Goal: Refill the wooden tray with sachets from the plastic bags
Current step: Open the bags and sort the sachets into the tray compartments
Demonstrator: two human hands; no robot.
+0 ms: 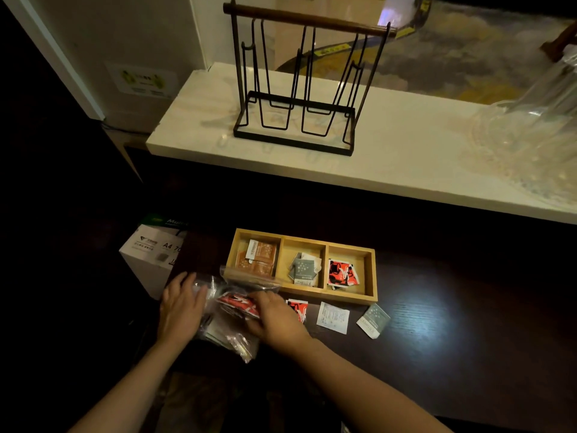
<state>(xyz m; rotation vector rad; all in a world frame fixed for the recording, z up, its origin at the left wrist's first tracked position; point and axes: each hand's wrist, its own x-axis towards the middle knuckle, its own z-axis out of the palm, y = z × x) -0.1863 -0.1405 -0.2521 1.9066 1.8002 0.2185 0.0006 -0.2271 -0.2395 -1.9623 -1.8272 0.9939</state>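
Note:
A wooden tray (370,276) with three compartments lies on the dark counter. Orange sachets fill its left compartment, grey-green ones the middle, red-and-black ones the right. In front of its left end lies a heap of clear plastic bags (232,323) holding red sachets and others. My left hand (181,307) rests flat on the heap's left side, fingers spread. My right hand (274,317) lies on its right side, fingers curled on a bag over the red sachets. Three loose sachets lie before the tray: a red one (298,309), a white one (332,317), a grey-green one (373,320).
A white A4 paper box (150,257) stands left of the tray, below counter level. Behind, a raised white marble ledge (406,157) carries a black wire rack (296,89) with a wooden bar, and clear glassware (537,120) at the far right.

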